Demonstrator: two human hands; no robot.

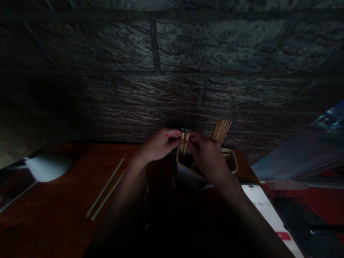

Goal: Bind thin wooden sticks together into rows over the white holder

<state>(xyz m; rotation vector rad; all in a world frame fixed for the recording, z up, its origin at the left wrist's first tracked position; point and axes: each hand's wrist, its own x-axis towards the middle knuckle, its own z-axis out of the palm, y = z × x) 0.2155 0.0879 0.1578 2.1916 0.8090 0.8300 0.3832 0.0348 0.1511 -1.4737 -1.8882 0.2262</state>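
Note:
In the head view, my left hand [159, 144] and my right hand [209, 152] come together at the middle, fingers pinched. Between their fingertips several wooden chopsticks [185, 136] stand upright, with dark, shiny ends at the top. Their lower parts go down toward a light-rimmed container [188, 171], but I cannot tell whether they rest in it. My right forearm and hand cover part of this container. Another bundle of chopsticks [222, 129] leans out of its far right side.
Two pale, thin sticks [107, 184] lie on the wooden table [64, 204] at left, near a white rounded object [49, 167]. Another thin, shiny stick [146, 204] lies in shadow. A lit phone [264, 211] is at right. A stone-patterned wall [177, 89] rises behind.

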